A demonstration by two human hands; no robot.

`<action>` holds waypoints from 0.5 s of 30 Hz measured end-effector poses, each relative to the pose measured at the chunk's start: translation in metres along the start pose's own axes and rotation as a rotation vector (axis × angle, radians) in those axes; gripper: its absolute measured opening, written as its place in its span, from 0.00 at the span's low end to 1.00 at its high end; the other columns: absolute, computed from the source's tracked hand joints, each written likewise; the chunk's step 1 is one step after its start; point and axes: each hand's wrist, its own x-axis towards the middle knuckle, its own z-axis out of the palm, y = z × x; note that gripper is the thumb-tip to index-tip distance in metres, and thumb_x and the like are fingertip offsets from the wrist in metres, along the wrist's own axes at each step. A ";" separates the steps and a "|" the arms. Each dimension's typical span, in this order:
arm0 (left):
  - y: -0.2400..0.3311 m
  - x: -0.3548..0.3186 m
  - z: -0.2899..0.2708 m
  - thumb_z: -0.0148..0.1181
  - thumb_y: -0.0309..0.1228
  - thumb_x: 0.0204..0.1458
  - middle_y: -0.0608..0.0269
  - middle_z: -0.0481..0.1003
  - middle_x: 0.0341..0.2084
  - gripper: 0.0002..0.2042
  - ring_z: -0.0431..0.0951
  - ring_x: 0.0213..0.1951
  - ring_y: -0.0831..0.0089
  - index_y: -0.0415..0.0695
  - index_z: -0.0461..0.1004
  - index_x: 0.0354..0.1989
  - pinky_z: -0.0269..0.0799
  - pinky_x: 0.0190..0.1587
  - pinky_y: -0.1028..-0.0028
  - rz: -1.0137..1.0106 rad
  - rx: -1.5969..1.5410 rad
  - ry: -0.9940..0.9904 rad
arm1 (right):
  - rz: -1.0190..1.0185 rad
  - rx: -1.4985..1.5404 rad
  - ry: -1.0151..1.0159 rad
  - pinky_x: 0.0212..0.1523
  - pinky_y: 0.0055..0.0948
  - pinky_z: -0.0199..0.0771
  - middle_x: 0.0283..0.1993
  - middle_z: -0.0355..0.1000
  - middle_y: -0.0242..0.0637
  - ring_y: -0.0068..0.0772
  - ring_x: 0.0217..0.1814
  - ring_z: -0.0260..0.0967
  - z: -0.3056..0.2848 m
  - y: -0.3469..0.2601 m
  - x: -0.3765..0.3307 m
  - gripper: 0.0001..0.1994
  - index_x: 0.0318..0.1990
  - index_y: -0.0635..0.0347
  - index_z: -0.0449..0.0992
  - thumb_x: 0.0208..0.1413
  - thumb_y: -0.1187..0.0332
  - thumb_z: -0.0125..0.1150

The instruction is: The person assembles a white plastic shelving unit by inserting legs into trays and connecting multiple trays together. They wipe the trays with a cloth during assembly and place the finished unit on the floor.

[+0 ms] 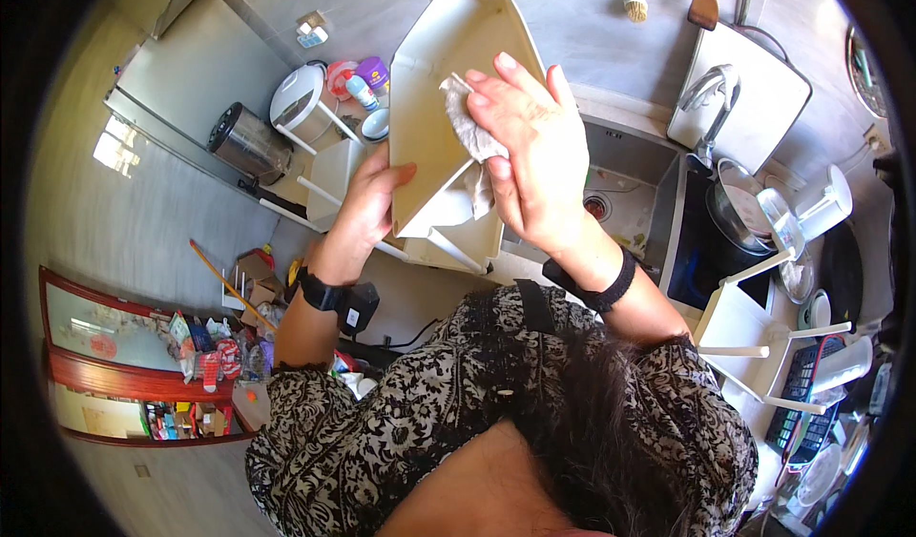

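Gripping cream tray [434,89]: left hand [367,203] | right hand [534,155] presses cloth [468,127] | kitchen sink [620,203]

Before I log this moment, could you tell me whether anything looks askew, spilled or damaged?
Nothing looks spilled or broken. The cream plastic tray is tilted up on edge only because the left hand holds it while the right hand presses a crumpled cloth against it, above the counter beside the sink.

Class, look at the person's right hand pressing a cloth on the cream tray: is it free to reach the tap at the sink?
Probably yes, once it lets go. The right hand presses the cloth on the tray; nothing visibly blocks the way to the tap.
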 end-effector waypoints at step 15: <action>0.035 -0.038 0.053 0.41 0.42 0.65 0.46 0.72 0.52 0.25 0.78 0.46 0.56 0.32 0.63 0.60 0.78 0.45 0.60 0.291 -0.156 -0.056 | 0.289 0.140 0.349 0.50 0.30 0.73 0.54 0.72 0.48 0.33 0.50 0.73 -0.007 0.044 -0.003 0.19 0.64 0.68 0.61 0.68 0.72 0.40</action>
